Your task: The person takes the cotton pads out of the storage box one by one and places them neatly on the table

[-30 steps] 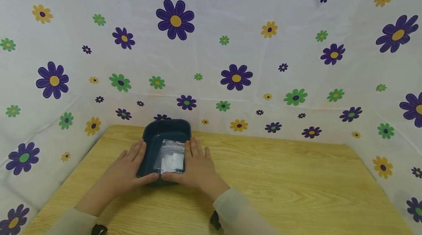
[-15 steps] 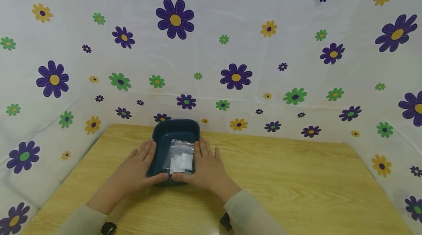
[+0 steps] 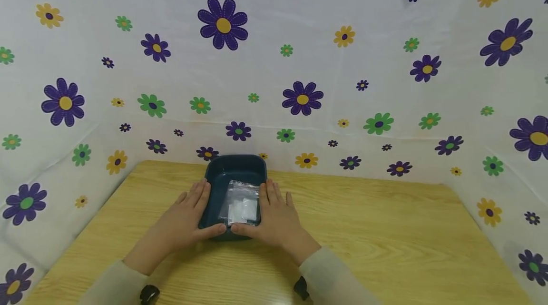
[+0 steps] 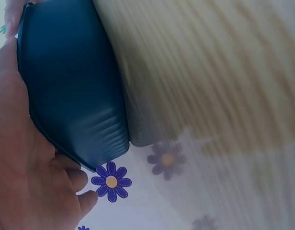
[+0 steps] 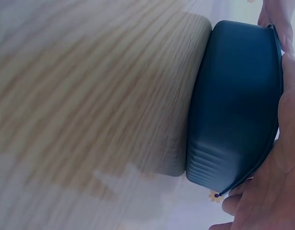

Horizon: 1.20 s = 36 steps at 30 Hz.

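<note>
A dark blue plastic bin [image 3: 238, 164] with rounded corners stands on the wooden table near the back, left of the middle. Inside it, towards the right, lies a clear zip bag [image 3: 236, 195] with white packets [image 3: 249, 209] in it. My left hand [image 3: 185, 215] lies along the bin's left side, fingers straight and pointing away, thumb across the front rim. My right hand [image 3: 279, 218] mirrors it on the right side, and the two thumb tips almost meet at the front. In both wrist views the bin's ribbed outer wall [image 4: 75, 86] shows, its base at the tabletop.
The light wood table [image 3: 376, 233] stretches far to the right of the bin. White cloth [image 3: 325, 62] printed with purple, yellow and green flowers hangs close behind the bin and along both sides. Dark bands [image 3: 149, 294] show under the sleeves.
Both hands and the bin between them have slid to the right across the table, with the bag inside. The hands keep the same pose on the bin.
</note>
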Each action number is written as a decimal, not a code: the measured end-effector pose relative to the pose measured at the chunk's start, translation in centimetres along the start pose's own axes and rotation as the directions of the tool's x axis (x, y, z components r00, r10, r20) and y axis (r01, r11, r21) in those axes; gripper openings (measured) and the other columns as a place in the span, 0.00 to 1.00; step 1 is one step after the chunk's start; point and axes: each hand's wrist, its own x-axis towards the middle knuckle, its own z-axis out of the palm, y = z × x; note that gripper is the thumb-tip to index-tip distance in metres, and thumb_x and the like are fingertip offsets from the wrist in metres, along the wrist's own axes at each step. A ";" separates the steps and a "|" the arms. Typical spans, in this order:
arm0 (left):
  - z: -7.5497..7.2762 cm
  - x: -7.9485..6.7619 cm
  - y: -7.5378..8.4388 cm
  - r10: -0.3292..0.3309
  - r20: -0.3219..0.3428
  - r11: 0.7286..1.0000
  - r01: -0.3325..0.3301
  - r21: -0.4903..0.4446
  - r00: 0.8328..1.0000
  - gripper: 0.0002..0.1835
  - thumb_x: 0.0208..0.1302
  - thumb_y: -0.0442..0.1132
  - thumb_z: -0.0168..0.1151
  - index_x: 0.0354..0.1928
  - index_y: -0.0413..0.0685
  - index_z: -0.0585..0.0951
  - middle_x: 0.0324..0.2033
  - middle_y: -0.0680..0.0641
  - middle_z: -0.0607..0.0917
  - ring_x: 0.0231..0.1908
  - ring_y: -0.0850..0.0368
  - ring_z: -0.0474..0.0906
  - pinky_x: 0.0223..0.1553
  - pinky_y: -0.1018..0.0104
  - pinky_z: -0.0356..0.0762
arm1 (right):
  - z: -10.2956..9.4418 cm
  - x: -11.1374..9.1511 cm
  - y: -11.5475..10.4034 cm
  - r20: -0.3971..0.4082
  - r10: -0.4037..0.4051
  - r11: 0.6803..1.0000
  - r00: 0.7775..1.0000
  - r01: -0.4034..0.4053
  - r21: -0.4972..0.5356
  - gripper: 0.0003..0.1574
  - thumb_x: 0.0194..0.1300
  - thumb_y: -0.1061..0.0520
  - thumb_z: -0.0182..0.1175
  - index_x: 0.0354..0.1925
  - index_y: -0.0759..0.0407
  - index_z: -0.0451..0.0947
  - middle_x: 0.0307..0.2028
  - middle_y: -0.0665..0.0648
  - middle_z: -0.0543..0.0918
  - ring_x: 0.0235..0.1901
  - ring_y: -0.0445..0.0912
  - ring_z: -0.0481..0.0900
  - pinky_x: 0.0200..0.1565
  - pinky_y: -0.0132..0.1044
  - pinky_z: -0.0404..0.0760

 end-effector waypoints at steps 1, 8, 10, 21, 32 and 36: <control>0.0 0.1 0.1 0.000 0.004 1.000 0.000 -0.002 1.000 0.64 0.58 0.81 0.46 0.77 0.33 0.50 0.77 0.34 0.49 0.76 0.35 0.47 0.72 0.37 0.51 | 0.0 -0.1 0.1 0.002 0.003 1.000 1.000 -0.003 -0.002 0.82 0.48 0.05 0.37 0.79 0.61 0.42 0.80 0.62 0.41 0.79 0.54 0.39 0.75 0.60 0.45; 0.3 0.8 0.7 0.004 0.011 1.000 -0.004 -0.004 1.000 0.64 0.58 0.82 0.45 0.77 0.34 0.50 0.78 0.35 0.48 0.77 0.36 0.45 0.73 0.36 0.50 | -0.4 -0.5 0.8 -0.001 0.018 1.000 1.000 -0.018 0.017 0.80 0.50 0.07 0.40 0.79 0.61 0.42 0.79 0.62 0.42 0.79 0.55 0.40 0.75 0.60 0.44; 0.3 0.9 0.8 0.008 0.010 1.000 -0.008 -0.001 1.000 0.64 0.57 0.82 0.45 0.77 0.34 0.50 0.78 0.35 0.48 0.77 0.36 0.45 0.72 0.36 0.50 | -0.6 -0.6 0.9 -0.001 0.021 1.000 1.000 -0.021 0.017 0.80 0.50 0.07 0.41 0.79 0.62 0.42 0.79 0.62 0.42 0.79 0.55 0.40 0.75 0.60 0.45; 0.5 1.8 2.0 0.042 0.012 0.999 -0.041 -0.018 0.999 0.64 0.57 0.82 0.45 0.77 0.33 0.51 0.77 0.35 0.49 0.77 0.37 0.46 0.72 0.37 0.51 | -0.6 -1.2 2.1 -0.013 0.059 0.998 0.998 -0.058 0.029 0.81 0.48 0.07 0.41 0.79 0.61 0.42 0.80 0.61 0.41 0.79 0.55 0.40 0.75 0.60 0.44; 0.9 3.0 3.3 0.067 0.007 0.997 -0.066 -0.036 0.998 0.64 0.56 0.83 0.45 0.77 0.34 0.51 0.78 0.36 0.49 0.77 0.38 0.46 0.72 0.37 0.51 | -0.9 -2.0 3.5 -0.033 0.074 0.997 0.997 -0.073 0.038 0.82 0.49 0.07 0.42 0.79 0.62 0.42 0.80 0.62 0.42 0.79 0.54 0.40 0.75 0.61 0.44; 1.0 3.3 3.8 0.081 0.003 0.995 -0.081 -0.057 0.997 0.64 0.57 0.82 0.46 0.77 0.34 0.52 0.78 0.36 0.50 0.77 0.38 0.46 0.72 0.37 0.51 | -1.0 -2.4 3.9 -0.040 0.085 0.995 0.996 -0.083 0.058 0.80 0.51 0.09 0.46 0.79 0.63 0.43 0.79 0.62 0.42 0.79 0.56 0.40 0.75 0.61 0.44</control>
